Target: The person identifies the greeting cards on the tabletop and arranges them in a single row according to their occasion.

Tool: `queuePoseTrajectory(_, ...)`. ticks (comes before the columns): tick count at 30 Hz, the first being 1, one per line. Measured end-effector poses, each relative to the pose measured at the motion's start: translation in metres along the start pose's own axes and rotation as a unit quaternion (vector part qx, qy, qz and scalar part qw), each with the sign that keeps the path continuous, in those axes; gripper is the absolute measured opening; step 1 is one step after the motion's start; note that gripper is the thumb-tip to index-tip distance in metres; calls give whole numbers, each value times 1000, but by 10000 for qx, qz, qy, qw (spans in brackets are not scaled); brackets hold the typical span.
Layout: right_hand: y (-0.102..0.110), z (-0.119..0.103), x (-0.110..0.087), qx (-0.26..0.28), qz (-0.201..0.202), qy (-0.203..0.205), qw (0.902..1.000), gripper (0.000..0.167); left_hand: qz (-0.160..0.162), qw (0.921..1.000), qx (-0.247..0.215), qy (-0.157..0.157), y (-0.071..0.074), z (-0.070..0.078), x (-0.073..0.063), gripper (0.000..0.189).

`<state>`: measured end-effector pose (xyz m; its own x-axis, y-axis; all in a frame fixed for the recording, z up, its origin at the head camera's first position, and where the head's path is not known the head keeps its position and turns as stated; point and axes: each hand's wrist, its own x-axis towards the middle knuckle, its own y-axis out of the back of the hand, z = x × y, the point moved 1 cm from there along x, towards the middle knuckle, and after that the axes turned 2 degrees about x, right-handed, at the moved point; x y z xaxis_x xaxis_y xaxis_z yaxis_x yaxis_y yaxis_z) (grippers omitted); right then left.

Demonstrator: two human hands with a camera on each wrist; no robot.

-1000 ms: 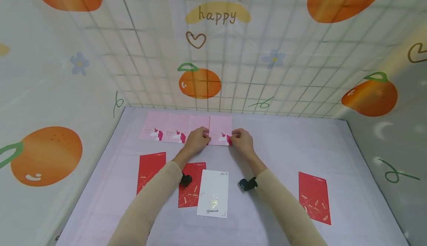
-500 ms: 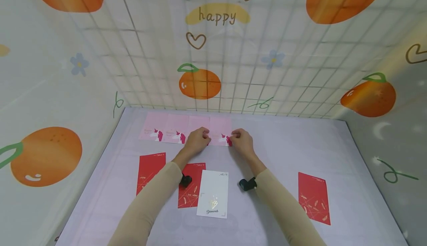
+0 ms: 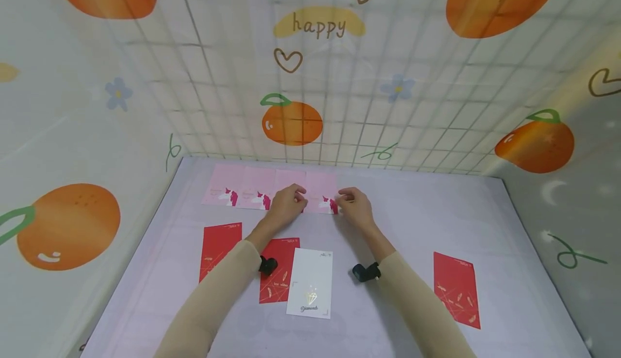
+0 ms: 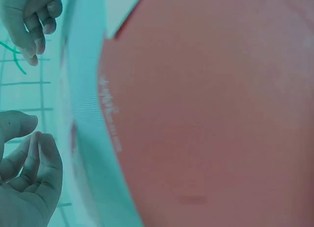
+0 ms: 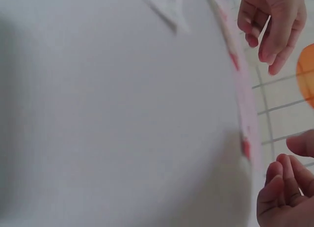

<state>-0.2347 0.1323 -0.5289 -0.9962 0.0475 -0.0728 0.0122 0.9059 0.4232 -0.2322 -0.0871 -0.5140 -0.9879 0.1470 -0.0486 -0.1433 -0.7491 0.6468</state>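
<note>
Several pink cards with a white and magenta unicorn print lie edge to edge in a row at the table's back left. My left hand (image 3: pixel 289 202) hovers over the seam by the rightmost pink card (image 3: pixel 320 185) and covers part of its neighbour. At that card's right edge is my right hand (image 3: pixel 356 207). In the left wrist view my left hand (image 4: pixel 32 173) has thumb and fingertips apart, with nothing between them. My right hand (image 5: pixel 289 187) in the right wrist view is likewise relaxed, its thumb away from the fingers.
Nearer the front lie a red card (image 3: pixel 219 242) partly under the left sleeve, another red card (image 3: pixel 282 288), and a white diamond-print card (image 3: pixel 310 280) overlapping it. A third red card (image 3: pixel 456 288) lies at the right. Printed cloth walls (image 3: pixel 427 115) enclose the table.
Both hands have eased off the rightmost pink card, the right one shifting slightly to the right. The cards stay where they were; the head view tilts slightly.
</note>
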Motion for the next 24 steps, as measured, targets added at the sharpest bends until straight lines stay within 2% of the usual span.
queuePoseTrajectory(7,11,-12,-18,94,8,481,9988,31,78,9993,-192,-303,14,10,-19,33)
queuePoseTrajectory(14,25,-29,-47,166,-54,974,9951,26,199,9984,-162,-507,26,14,-49,33)
queuePoseTrajectory(24,34,-36,-86,261,-206,1141,9929,25,415,9978,-373,-350,33,15,-95,37)
